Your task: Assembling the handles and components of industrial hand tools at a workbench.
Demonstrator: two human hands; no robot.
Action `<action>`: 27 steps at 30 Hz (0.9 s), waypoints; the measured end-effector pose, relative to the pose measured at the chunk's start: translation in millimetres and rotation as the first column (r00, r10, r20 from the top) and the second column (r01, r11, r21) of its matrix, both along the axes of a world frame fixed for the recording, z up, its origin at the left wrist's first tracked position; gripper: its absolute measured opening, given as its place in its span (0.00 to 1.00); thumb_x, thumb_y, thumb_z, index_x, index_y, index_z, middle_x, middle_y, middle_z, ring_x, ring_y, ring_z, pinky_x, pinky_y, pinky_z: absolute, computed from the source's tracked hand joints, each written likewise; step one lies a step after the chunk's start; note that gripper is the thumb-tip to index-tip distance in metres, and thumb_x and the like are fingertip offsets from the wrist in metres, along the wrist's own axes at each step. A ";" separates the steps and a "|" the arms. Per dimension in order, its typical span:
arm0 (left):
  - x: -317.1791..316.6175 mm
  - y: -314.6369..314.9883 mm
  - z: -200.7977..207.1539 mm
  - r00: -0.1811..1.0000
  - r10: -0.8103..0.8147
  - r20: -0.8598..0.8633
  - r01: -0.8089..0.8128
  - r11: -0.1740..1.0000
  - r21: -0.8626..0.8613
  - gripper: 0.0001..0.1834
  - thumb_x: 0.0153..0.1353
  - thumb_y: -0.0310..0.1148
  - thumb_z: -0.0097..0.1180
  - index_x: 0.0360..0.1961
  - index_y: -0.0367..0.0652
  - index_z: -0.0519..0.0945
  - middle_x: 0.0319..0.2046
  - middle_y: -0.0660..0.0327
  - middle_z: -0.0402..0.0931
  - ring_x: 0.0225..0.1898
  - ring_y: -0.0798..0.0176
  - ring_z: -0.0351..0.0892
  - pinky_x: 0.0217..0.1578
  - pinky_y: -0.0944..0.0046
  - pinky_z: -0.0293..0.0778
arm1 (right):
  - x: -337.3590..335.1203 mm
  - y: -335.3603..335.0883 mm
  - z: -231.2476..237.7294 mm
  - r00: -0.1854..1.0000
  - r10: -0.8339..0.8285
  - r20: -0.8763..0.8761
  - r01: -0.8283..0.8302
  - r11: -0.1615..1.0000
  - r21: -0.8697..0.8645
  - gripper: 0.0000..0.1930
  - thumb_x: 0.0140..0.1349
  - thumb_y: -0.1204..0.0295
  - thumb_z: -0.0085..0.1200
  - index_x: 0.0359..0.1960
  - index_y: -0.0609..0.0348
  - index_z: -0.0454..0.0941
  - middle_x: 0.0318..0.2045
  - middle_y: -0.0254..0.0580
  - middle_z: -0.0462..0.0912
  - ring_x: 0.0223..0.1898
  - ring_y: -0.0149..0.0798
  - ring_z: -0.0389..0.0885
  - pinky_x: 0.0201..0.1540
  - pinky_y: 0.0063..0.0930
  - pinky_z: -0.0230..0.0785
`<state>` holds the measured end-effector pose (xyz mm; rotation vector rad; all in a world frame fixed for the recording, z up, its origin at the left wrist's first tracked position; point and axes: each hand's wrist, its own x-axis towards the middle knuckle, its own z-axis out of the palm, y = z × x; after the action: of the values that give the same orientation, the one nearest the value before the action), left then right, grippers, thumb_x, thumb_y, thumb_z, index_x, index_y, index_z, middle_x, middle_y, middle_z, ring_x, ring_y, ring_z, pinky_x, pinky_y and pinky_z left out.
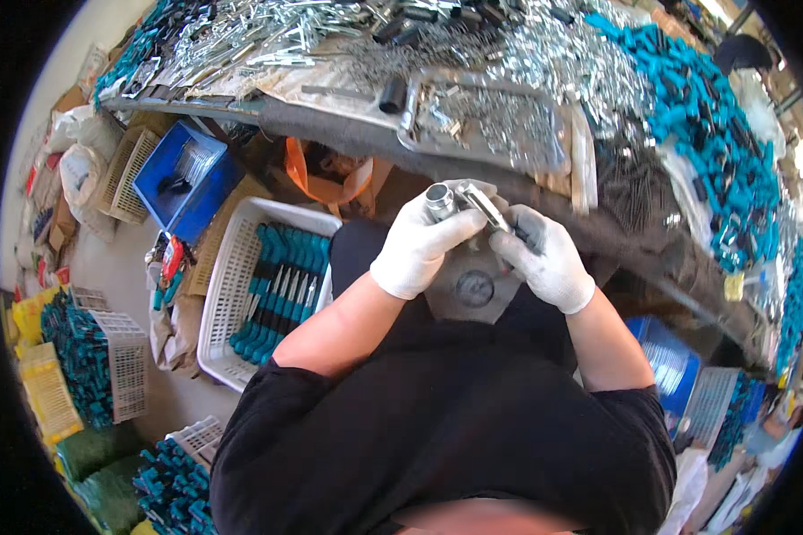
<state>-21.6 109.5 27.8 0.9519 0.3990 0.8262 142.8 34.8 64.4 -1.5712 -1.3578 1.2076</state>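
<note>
Both my hands wear white gloves and are close together over my lap, at the table's near edge. My left hand [424,239] is closed round a short, shiny metal tube [438,198] with its open end up. A long, slotted metal piece [484,206] lies slantwise between the hands. My right hand [542,257], its fingertips smudged grey, pinches the lower end of this piece. Left fingertips seem to touch its upper end, but fingers partly hide the contact.
Metal parts [589,80] and teal handles [705,134] heap on the table. A metal-rimmed tray [410,125] of small parts lies ahead. To the left stand a white basket [212,325] of teal-handled tools and a blue bin [174,209]; teal parts fill a crate [127,366].
</note>
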 end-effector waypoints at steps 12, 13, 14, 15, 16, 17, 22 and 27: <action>18.9 -89.3 -1.5 0.946 0.084 -0.312 -0.048 0.992 0.121 0.09 0.61 0.32 0.56 0.41 0.42 0.73 0.28 0.65 0.74 0.25 0.72 0.72 0.28 0.73 0.68 | 6.5 -128.4 -65.2 0.976 -0.030 -0.217 0.028 1.000 -0.013 0.11 0.63 0.72 0.50 0.42 0.66 0.76 0.26 0.38 0.80 0.25 0.27 0.77 0.30 0.21 0.71; 19.8 -85.9 -12.7 0.945 0.090 -0.315 -0.051 0.991 0.128 0.09 0.61 0.32 0.56 0.41 0.42 0.73 0.28 0.65 0.74 0.25 0.72 0.72 0.28 0.73 0.68 | 7.6 -132.8 -65.3 0.975 -0.025 -0.220 0.024 1.000 -0.006 0.11 0.63 0.72 0.50 0.42 0.66 0.76 0.26 0.38 0.80 0.25 0.27 0.77 0.30 0.21 0.71; 20.1 -78.2 -29.0 0.958 0.134 -0.254 -0.109 0.988 0.113 0.10 0.62 0.32 0.56 0.42 0.42 0.73 0.29 0.65 0.74 0.26 0.70 0.73 0.29 0.72 0.69 | 9.0 -137.1 -65.0 0.971 -0.036 -0.235 0.027 0.999 -0.039 0.10 0.63 0.72 0.50 0.42 0.65 0.77 0.26 0.38 0.80 0.24 0.26 0.76 0.29 0.20 0.70; 22.8 -75.8 -23.8 0.965 0.171 -0.196 -0.156 0.984 0.092 0.11 0.63 0.33 0.56 0.43 0.42 0.72 0.30 0.65 0.74 0.28 0.68 0.74 0.31 0.72 0.71 | 10.9 -141.6 -65.9 0.966 -0.056 -0.252 0.038 0.996 -0.076 0.10 0.63 0.72 0.50 0.42 0.65 0.77 0.25 0.38 0.80 0.23 0.25 0.76 0.28 0.19 0.70; 23.6 -76.9 -14.8 0.996 0.065 -0.059 -0.071 0.992 -0.100 0.14 0.66 0.38 0.51 0.46 0.41 0.71 0.36 0.61 0.75 0.36 0.62 0.77 0.36 0.67 0.75 | 13.9 -145.9 -67.1 0.965 -0.059 -0.257 0.041 0.996 -0.074 0.10 0.63 0.72 0.50 0.42 0.65 0.77 0.25 0.38 0.80 0.23 0.25 0.76 0.28 0.19 0.70; 21.3 -76.4 -7.9 0.987 0.114 -0.115 -0.109 0.993 0.051 0.14 0.68 0.39 0.46 0.48 0.41 0.70 0.44 0.55 0.75 0.48 0.54 0.76 0.46 0.56 0.75 | 17.6 -150.2 -68.4 0.964 -0.056 -0.259 0.036 0.996 -0.082 0.10 0.63 0.72 0.50 0.42 0.65 0.77 0.25 0.38 0.80 0.23 0.25 0.75 0.27 0.19 0.69; 28.2 -68.6 -7.5 0.965 0.032 0.259 0.061 0.938 -0.342 0.12 0.66 0.33 0.49 0.48 0.42 0.71 0.45 0.51 0.76 0.53 0.42 0.73 0.55 0.43 0.67 | 23.2 -164.9 -71.8 0.975 -0.068 -0.209 0.049 0.994 -0.095 0.10 0.63 0.72 0.50 0.41 0.65 0.77 0.24 0.37 0.79 0.22 0.24 0.75 0.26 0.18 0.69; 56.5 -102.5 -17.6 0.995 -0.078 -0.060 0.061 0.969 -0.240 0.14 0.66 0.32 0.49 0.50 0.40 0.67 0.43 0.51 0.76 0.51 0.43 0.75 0.54 0.47 0.70 | 33.3 -164.7 -84.5 0.983 -0.119 0.137 0.093 0.978 0.188 0.10 0.63 0.70 0.51 0.39 0.63 0.78 0.23 0.39 0.80 0.22 0.26 0.77 0.26 0.21 0.69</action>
<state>34.9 7.0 10.2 0.7673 0.5099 0.6661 176.1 -129.9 -20.1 -1.6060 -1.4147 0.8926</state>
